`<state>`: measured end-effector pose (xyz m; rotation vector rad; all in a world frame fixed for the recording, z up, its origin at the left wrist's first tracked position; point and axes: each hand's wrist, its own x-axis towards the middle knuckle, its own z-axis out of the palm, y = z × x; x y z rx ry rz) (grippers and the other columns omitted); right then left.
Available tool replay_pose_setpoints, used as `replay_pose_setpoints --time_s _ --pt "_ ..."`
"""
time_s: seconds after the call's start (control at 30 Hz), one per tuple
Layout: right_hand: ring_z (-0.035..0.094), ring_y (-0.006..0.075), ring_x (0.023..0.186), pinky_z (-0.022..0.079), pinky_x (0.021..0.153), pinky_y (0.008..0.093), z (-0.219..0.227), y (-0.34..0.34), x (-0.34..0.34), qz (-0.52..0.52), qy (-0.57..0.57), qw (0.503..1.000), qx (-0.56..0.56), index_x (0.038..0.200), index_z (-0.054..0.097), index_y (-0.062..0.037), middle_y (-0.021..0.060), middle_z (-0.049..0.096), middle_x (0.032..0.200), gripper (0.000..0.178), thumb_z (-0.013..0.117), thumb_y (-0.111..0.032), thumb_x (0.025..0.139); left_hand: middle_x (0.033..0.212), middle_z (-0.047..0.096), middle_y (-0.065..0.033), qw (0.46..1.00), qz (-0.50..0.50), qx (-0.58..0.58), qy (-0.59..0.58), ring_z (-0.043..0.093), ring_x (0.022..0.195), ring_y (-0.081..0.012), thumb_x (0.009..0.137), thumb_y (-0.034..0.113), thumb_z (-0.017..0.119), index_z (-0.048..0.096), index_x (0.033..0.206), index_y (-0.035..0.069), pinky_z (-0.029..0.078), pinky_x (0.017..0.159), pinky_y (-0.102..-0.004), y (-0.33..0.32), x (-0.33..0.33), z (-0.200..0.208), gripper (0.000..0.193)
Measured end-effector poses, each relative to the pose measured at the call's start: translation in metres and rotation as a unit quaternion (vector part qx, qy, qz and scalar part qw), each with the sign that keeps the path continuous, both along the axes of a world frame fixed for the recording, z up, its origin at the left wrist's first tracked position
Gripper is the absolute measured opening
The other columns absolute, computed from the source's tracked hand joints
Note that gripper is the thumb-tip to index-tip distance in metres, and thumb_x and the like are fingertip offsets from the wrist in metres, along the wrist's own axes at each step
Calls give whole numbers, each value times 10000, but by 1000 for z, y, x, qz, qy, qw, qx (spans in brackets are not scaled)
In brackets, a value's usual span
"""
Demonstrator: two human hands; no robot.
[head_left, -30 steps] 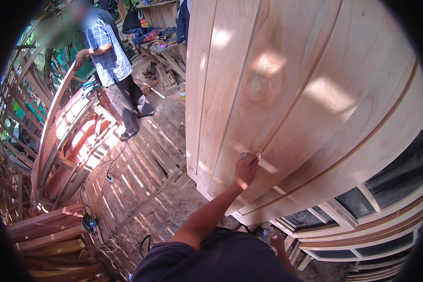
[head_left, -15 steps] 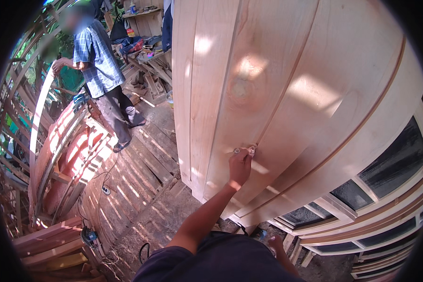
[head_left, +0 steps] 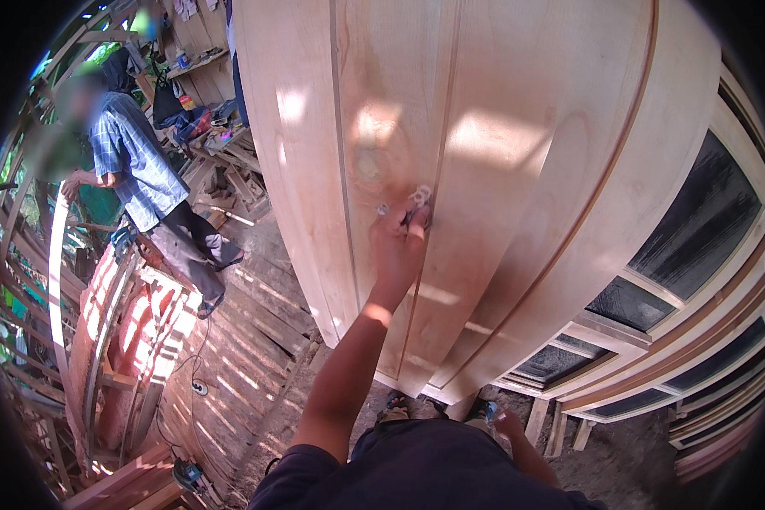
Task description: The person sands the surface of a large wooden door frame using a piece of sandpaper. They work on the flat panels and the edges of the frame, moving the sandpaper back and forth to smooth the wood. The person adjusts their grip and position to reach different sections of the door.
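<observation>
L hand (head_left: 397,242) closed in a pinch, thumb & fingers clamped on a pale curl (head_left: 419,195), material unclear, at a groove (head_left: 412,314) in the wood panel (head_left: 501,195). Pinch prob. bc piece is so small; sits mid-panel, approx. in line w/ groove. R hand (head_left: 508,425) hangs low by the hip, off the panel; can't tell if fingers hold anything. Panel face toward wearer, presumably for easy reach; exact tilt unclear.

Surface: pale bare wood, knot above hand, lengthwise grooves, sun patches. Room: workshop; dark-paned frames (head_left: 612,330) to R, plank floor (head_left: 255,327) w/ light stripes L, power tool (head_left: 191,478) lower L, co-worker (head_left: 140,170) w/ hand on pale strip (head_left: 57,263).
</observation>
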<state>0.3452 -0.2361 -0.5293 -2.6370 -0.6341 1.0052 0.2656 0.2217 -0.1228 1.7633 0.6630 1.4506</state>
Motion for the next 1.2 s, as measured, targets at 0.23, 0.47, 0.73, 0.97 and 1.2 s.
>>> replay_pose_setpoints --time_s 0.23,0.47,0.73,0.97,1.2 --pt "655 388 989 519 851 462 -14 5 1 -39 -15 998 48 984 658 -32 228 679 1009 276 665 -211 773 801 646 -23 989 37 131 -59 569 706 -66 896 65 713 690 1016 -47 466 647 -227 38 47 78 166" --pt "659 390 994 525 859 466 -17 -8 -11 -40 -23 998 44 992 675 -71 214 693 1000 236 647 -194 793 811 671 -31 999 -23 28 -32 584 721 -68 926 70 691 686 1016 -56 480 666 -223 32 35 55 155" --pt "669 364 954 527 839 450 -12 -13 -19 -54 5 998 20 985 678 -62 194 695 970 243 667 -196 783 858 685 -149 998 12 26 59 652 729 -245 879 9 663 688 964 -33 495 685 -323 8 -3 -67 98" --pt "657 358 1019 510 878 460 17 -2 -14 -36 17 999 -6 1027 658 -71 180 691 1042 274 649 -223 798 855 676 -144 989 12 -27 142 652 792 -304 854 12 648 662 881 -4 512 716 -373 -34 -38 -202 33" --pt "655 376 1024 513 866 468 31 1 -2 -34 15 999 23 991 661 -41 213 695 1015 256 643 -222 810 832 671 -200 967 -31 -50 249 656 781 -391 811 34 653 687 843 -1 527 700 -462 -34 -85 -297 59"
